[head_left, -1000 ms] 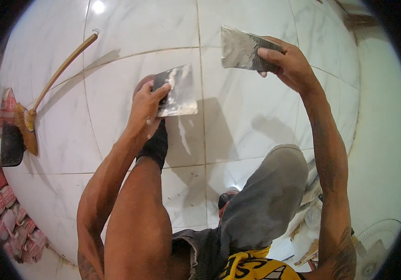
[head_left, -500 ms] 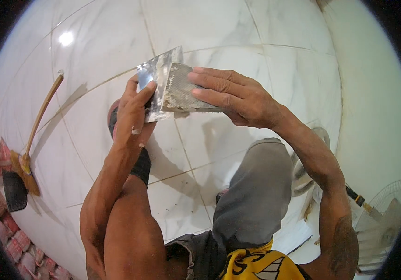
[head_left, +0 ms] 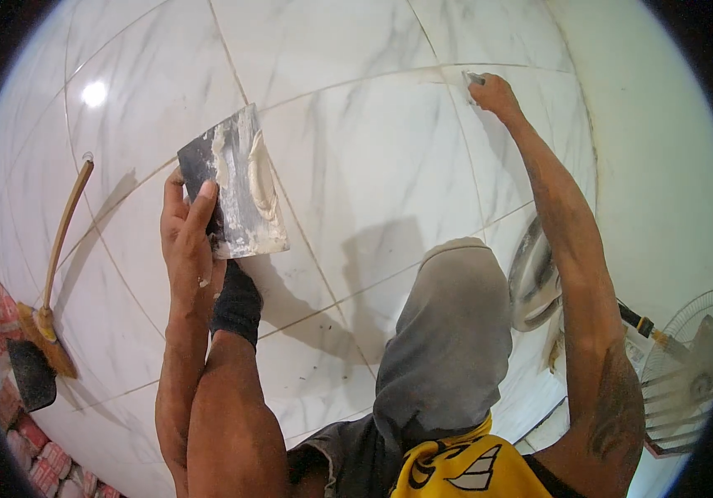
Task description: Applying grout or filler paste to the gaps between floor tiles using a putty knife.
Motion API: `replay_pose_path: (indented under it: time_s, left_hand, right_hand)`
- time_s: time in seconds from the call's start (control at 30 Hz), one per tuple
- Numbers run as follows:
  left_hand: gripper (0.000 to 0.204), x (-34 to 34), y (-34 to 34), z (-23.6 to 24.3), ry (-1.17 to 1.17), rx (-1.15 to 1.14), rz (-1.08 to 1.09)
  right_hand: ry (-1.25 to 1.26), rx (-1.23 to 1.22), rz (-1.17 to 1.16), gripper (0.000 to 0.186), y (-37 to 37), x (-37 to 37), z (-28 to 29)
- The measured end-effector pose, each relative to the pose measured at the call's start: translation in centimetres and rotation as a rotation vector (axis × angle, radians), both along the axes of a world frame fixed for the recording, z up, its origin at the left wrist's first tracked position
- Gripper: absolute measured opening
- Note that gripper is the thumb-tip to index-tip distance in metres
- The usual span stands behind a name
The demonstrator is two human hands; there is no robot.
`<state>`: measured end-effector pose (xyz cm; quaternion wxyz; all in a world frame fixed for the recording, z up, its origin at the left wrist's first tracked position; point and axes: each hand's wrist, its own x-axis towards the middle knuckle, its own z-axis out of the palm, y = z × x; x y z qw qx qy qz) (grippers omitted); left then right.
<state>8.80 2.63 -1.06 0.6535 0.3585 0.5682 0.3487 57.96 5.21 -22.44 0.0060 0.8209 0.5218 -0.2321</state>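
Note:
My left hand (head_left: 186,220) grips a flat metal plate (head_left: 236,220) by its left edge, thumb on top. A ridge of pale paste (head_left: 262,178) lies along the plate's right side, with smears around it. Farther out to the right, my right hand (head_left: 496,95) is closed around a small flat spreader (head_left: 468,79), seen nearly edge-on. It is at the white marbled floor tiles (head_left: 373,141), close to a joint line; its working edge is too small to make out clearly.
A broom (head_left: 68,241) stands at the left beside a black dustpan (head_left: 31,375), with red-and-white packs (head_left: 45,465) below. To the right are a round metal basin (head_left: 533,282), a brush (head_left: 659,336), a fan (head_left: 697,382) and a pale green wall (head_left: 655,183).
My right hand has moved off the plate, far and right to the tiles, taking the spreader along. My left hand and the plate have shifted left and nearer; the paste ridge now shows.

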Motion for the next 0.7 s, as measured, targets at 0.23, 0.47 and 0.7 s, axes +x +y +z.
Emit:
replay_pose_path:
  time_s: [0.23, 0.47, 0.7]
  left_hand:
    - [0.034, -1.9, 0.1, -0.4, 0.001, 0.056, 0.057]
    - [0.033, -1.7, 0.4, 0.5, -0.025, 0.116, 0.121]
    - [0.034, -2.4, -0.6, 0.5, 0.014, 0.047, 0.142]
  right_hand:
    - [-0.04, 0.094, 0.252, 0.038, 5.0, -12.0, 0.9]
    - [0.326, -0.018, -0.033, 0.041, 3.4, -1.0, 3.6]
    - [0.057, 0.033, -0.055, 0.053, 1.1, 2.7, 1.4]
